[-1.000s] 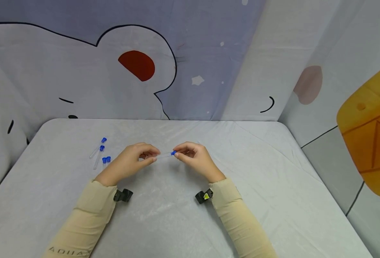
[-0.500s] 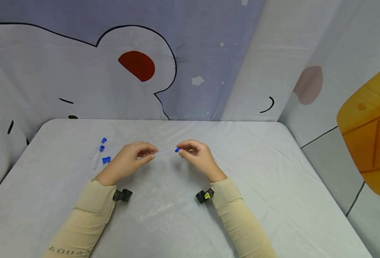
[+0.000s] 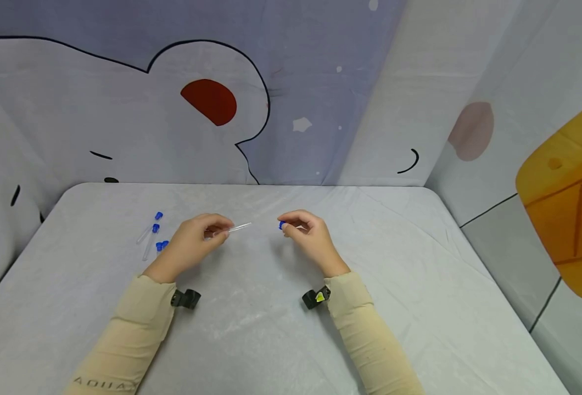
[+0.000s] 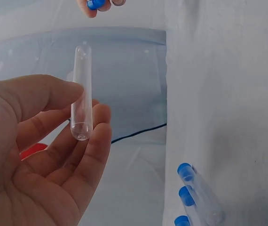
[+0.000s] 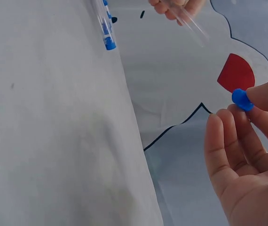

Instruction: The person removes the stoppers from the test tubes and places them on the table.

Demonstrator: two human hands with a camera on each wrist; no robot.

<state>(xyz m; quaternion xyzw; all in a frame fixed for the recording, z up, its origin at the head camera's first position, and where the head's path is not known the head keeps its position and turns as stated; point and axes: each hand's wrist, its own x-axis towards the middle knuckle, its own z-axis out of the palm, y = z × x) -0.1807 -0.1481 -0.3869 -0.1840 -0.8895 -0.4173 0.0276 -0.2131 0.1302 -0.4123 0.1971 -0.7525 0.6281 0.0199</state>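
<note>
Between thumb and fingers, my left hand (image 3: 197, 238) pinches a clear test tube (image 4: 82, 70) that has no cap on it. The tube's rounded bottom points toward the palm in the left wrist view, and its mouth end sticks out toward the right hand. My right hand (image 3: 311, 238) pinches a small blue cap (image 5: 242, 100) between thumb and fingertips. A gap separates cap and tube. Both hands are held above the white-covered table (image 3: 251, 318).
To the left of the left hand, several test tubes with blue caps (image 3: 155, 228) lie on the table; the left forearm partly hides the nearest ones. A printed cloth backdrop (image 3: 311, 99) rises behind the table. An orange shape (image 3: 572, 208) shows at the far right.
The blue cap has come off the test tube. My right hand has moved right and slightly up with the cap, while my left hand has shifted a little left with the tube.
</note>
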